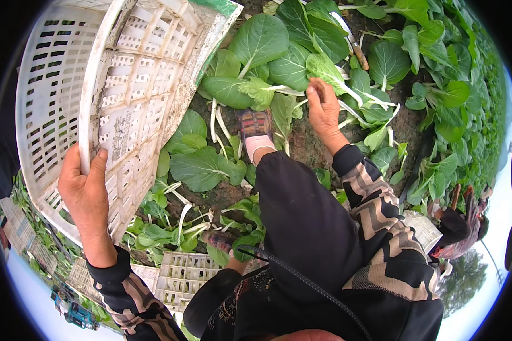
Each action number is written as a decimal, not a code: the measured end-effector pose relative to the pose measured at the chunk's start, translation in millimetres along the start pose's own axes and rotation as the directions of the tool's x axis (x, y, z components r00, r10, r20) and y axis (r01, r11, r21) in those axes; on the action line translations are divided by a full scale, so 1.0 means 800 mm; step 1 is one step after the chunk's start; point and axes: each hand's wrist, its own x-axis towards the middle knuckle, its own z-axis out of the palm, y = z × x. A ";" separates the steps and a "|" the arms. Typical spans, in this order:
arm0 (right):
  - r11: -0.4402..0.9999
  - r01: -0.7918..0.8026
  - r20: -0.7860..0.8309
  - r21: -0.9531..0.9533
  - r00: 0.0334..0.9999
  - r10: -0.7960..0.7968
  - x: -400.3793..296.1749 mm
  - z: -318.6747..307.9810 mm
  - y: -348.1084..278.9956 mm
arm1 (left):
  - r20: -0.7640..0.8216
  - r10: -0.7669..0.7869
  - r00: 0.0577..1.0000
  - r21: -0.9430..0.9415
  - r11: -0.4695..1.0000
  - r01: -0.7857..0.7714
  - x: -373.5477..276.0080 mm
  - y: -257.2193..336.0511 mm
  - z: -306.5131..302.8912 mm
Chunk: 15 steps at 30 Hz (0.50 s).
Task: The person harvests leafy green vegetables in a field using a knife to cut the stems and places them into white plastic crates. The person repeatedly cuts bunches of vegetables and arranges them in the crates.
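Note:
My left hand (85,194) is wrapped around an edge of a dirty white plastic crate (130,81), thumb on the ribbed face. The crate is tilted, has slotted walls and bears writing. My right hand (323,110) hovers over loose leafy greens, fingers curled beside a pale green leaf (324,70). Whether those fingers pinch anything is unclear. Broad dark leaves (260,40) with white stalks lie between the crate and this hand. Beyond it, a knife with a wooden handle (360,57) rests among the leaves, its blade pointing away.
My foot in a patterned shoe (256,121) stands on soil among cut leaves. More crates (187,277) sit behind me. Dense greens (465,98) grow along the right. Another person (463,230) bends by a crate (422,230). A blue machine (79,314) stands at lower left.

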 end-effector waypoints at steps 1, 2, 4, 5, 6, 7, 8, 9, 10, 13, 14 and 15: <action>1.000 -0.005 -0.120 0.010 0.993 0.006 0.027 -0.018 0.020 | 0.003 0.002 1.000 0.061 0.998 -0.002 -0.001 0.008 0.010; 0.989 0.015 -0.186 -0.150 0.982 -0.043 0.058 -0.039 0.041 | 0.005 -0.016 1.000 0.055 0.998 0.016 -0.002 0.017 0.016; 0.912 -0.042 -0.256 -0.408 0.964 -0.070 0.106 -0.080 0.075 | 0.002 0.028 1.000 -0.009 1.000 -0.028 0.001 0.032 0.025; 0.856 -0.113 -0.284 -0.505 0.958 -0.041 0.131 -0.095 0.089 | -0.026 0.056 0.998 -0.018 0.998 -0.056 0.004 0.039 0.029; 0.814 -0.104 -0.257 -0.571 0.965 -0.057 0.153 -0.106 0.101 | 0.011 0.097 0.995 -0.089 0.992 -0.095 0.007 0.045 0.032; 0.766 -0.153 -0.254 -0.624 0.967 -0.013 0.168 -0.111 0.109 | 0.034 0.092 0.995 -0.042 0.995 -0.090 0.010 0.049 0.036; 0.688 -0.136 -0.193 -0.712 0.981 -0.006 0.178 -0.111 0.116 | 0.042 0.134 0.990 -0.004 0.991 -0.133 0.015 0.052 0.039; 0.696 -0.080 -0.081 -0.713 0.996 0.031 0.185 -0.113 0.117 | 0.040 0.248 0.968 -0.004 0.969 -0.248 0.017 0.054 0.039; 0.684 -0.136 -0.083 -0.717 0.990 0.110 0.188 -0.109 0.117 | 0.045 0.242 0.969 -0.018 0.970 -0.242 0.018 0.055 0.038; 0.442 -0.363 -0.233 -0.821 0.918 0.320 0.189 -0.095 0.106 | 0.025 0.109 0.994 0.014 0.994 -0.110 0.017 0.055 0.037; 0.380 -0.361 -0.232 -0.852 0.910 0.344 0.187 -0.093 0.100 | 0.009 0.128 0.992 0.011 0.992 -0.129 0.016 0.056 0.039; 0.327 -0.335 -0.218 -0.884 0.913 0.344 0.186 -0.091 0.095 | -0.006 0.174 0.985 0.083 0.981 -0.173 0.016 0.056 0.040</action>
